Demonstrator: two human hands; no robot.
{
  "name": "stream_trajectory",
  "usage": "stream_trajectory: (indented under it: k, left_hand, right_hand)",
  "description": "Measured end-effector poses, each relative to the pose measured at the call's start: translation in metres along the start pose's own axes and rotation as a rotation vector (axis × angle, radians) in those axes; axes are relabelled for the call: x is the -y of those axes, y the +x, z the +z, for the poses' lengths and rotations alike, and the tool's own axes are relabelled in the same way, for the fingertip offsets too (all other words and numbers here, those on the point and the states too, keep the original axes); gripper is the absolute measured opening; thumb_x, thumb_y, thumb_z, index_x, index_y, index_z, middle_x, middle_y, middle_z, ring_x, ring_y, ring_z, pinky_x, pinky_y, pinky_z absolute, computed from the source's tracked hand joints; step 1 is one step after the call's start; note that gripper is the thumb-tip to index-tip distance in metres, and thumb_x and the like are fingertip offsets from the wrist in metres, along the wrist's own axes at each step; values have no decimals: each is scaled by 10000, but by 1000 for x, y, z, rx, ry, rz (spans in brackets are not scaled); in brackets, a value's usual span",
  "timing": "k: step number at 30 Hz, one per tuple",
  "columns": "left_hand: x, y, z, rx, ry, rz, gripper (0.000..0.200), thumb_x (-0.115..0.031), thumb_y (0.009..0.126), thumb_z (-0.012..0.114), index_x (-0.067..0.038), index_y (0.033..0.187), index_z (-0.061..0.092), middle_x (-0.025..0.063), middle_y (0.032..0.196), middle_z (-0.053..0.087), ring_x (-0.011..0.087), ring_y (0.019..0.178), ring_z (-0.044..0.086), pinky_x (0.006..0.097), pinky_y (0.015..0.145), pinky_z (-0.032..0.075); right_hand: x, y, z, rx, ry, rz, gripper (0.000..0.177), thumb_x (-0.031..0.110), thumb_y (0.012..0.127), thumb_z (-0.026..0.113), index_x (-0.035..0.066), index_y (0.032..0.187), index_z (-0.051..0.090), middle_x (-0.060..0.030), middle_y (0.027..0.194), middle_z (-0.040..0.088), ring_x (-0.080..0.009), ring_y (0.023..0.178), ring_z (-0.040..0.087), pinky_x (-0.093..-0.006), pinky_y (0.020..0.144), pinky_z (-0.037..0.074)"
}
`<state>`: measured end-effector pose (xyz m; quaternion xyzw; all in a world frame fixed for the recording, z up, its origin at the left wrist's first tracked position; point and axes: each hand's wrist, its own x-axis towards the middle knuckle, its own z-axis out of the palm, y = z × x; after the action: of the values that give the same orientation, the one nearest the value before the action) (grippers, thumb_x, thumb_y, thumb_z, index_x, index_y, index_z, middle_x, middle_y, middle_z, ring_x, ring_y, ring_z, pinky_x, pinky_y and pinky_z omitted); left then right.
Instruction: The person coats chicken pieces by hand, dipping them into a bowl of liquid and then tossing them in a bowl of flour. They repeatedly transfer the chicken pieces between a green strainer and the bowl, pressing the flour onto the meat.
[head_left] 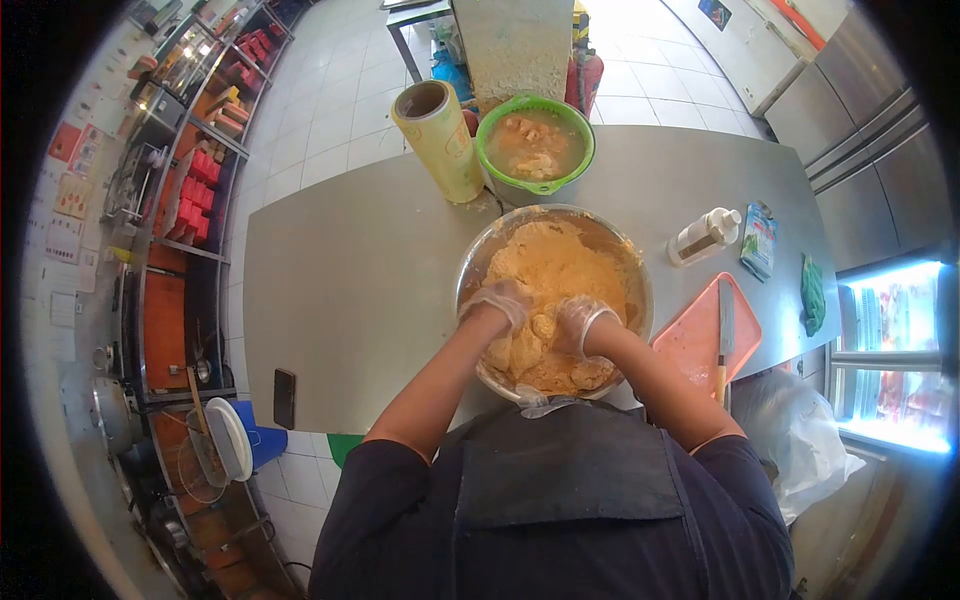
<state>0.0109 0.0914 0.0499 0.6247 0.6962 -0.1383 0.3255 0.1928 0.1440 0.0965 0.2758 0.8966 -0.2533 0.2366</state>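
Note:
A large metal bowl [648,290] in front of me holds orange-tan breading flour [560,255] and several coated pieces. My left hand [507,300], in a clear plastic glove, is down in the flour at the bowl's left side, its fingers mostly hidden. On the right, my right hand [580,320], also gloved, reaches into the flour with its fingers buried. Between the two hands lies a coated piece [543,326]. Further coated lumps [592,373] rest near the bowl's front rim. Whether either hand grips a piece is hidden.
Behind the bowl stand a green colander [483,150] of raw pieces in liquid and a plastic wrap roll [440,145]. To the right are a bottle [703,237], a packet [759,243], a green cloth [812,295] and a pink cutting board [690,335] with a knife [726,320]. A phone [285,398] lies left.

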Motion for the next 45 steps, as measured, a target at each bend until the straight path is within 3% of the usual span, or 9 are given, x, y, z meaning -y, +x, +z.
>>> stream_trajectory:
  k: [3,9,12,15,19,23,32,38,45]
  left_hand:
    - [-7,-27,-23,-120,-393,-229,359,-241,1002,508,-32,1237,681,210,1206,700,354,1102,691,439,921,559]
    - [20,-49,-6,-66,-2133,245,338,-154,982,585,14,1274,616,126,1246,675,252,1116,672,397,935,569]
    - [31,-40,6,-44,-2020,115,383,-151,978,596,14,1323,579,134,1274,658,250,1145,658,410,949,570]
    - [31,-28,26,95,-2428,462,382,-153,984,590,2,1333,574,132,1247,666,257,1127,667,414,915,594]
    - [29,-21,34,-146,-1413,239,387,-182,991,591,-26,1345,572,123,1223,670,243,1082,684,395,838,621]
    - [2,-48,5,126,-1896,7,389,-206,991,611,-42,1342,580,107,1203,678,223,1034,694,397,812,627]
    - [9,-18,51,35,-1950,177,377,-58,967,613,-31,1342,582,104,1231,677,214,1064,695,374,894,611]
    - [8,-45,13,68,-1933,196,439,-8,946,606,-32,1382,557,111,1274,662,233,1129,676,376,953,593]
    - [41,-9,49,150,-2079,226,469,-19,938,599,-44,1404,553,118,1309,646,236,1153,665,383,992,561]
  right_hand:
    - [-5,2,-7,55,-28,55,543,346,764,729,33,1206,685,-248,990,730,-386,919,716,-455,856,566]
    - [-47,10,25,-179,1022,-96,419,177,877,702,39,1265,628,-89,1116,720,-232,1037,691,-382,863,564]
    - [-60,20,26,-314,1340,-39,423,114,882,707,74,1292,608,-61,1183,689,-209,1092,671,-371,893,567]
    - [-44,11,12,-328,1894,-37,426,81,901,694,98,1315,595,-72,1233,673,-207,1094,672,-364,917,571]
    - [-50,15,26,-275,1970,-141,443,78,930,689,91,1355,568,-73,1286,657,-212,1101,673,-364,940,570]
    - [-44,4,25,-210,2095,-119,433,126,953,693,64,1363,565,-78,1267,670,-220,1116,671,-372,965,562]
    - [-66,0,26,-128,2020,-35,411,178,964,701,76,1342,578,-70,1263,670,-170,1118,657,-370,929,565]
    - [-53,-28,14,-685,582,-188,464,201,897,745,40,1304,590,-157,1179,712,-318,1062,692,-412,911,559]
    - [-89,-4,23,-258,336,105,316,252,913,700,24,1127,650,-228,991,716,-394,951,693,-430,861,548]
